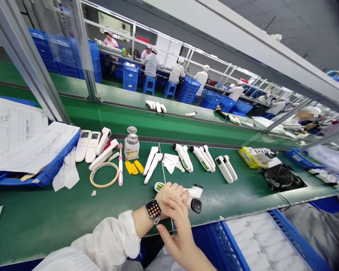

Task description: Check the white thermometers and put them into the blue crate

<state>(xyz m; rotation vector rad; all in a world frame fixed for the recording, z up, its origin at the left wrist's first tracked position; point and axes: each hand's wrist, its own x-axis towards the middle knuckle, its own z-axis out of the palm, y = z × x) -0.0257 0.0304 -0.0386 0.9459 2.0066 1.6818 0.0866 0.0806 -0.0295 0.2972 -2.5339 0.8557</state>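
Note:
My left hand [169, 195], wearing a smartwatch [153, 210] at the wrist, is over the front part of the green bench. Its fingers bend down and are mostly hidden. Across its back lies my right hand [180, 227], open, with fingers stretched and thumb apart near the watch. A white handheld thermometer [197, 191] sticks out behind my left hand. The dark-faced head of another thermometer [196, 205] shows just right of my fingers; whether I grip it is hidden. An end with green inside [159, 186] shows left of my knuckles.
Several white thermometers [226, 169] stretch along the bench. At left are a tape roll [92, 180], a toothbrush [120, 169], a pump bottle [132, 148] and a blue bin [42, 177] with papers. A black fan [281, 177] sits right. Blue crates and seated people are beyond.

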